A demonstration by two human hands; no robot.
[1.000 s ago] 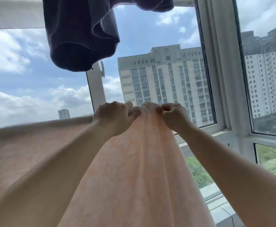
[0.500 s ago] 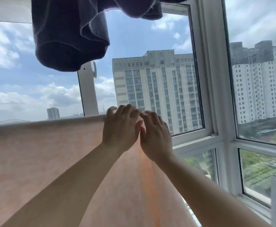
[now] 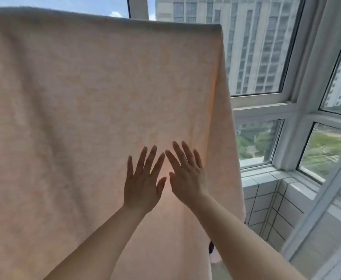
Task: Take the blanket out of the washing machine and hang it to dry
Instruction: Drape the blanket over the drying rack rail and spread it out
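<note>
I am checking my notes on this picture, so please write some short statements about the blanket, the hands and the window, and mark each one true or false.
1. The blanket hangs down from a folded top edge in front of the window. True.
2. The left hand grips a bunch of the blanket. False: its fingers are straight and spread, flat toward the cloth.
3. The right hand has straight, spread fingers. True.
4. The two hands are far apart, at opposite edges of the blanket. False: they are side by side, near the right part of the cloth.
5. Tall buildings show through the glass. True.
</note>
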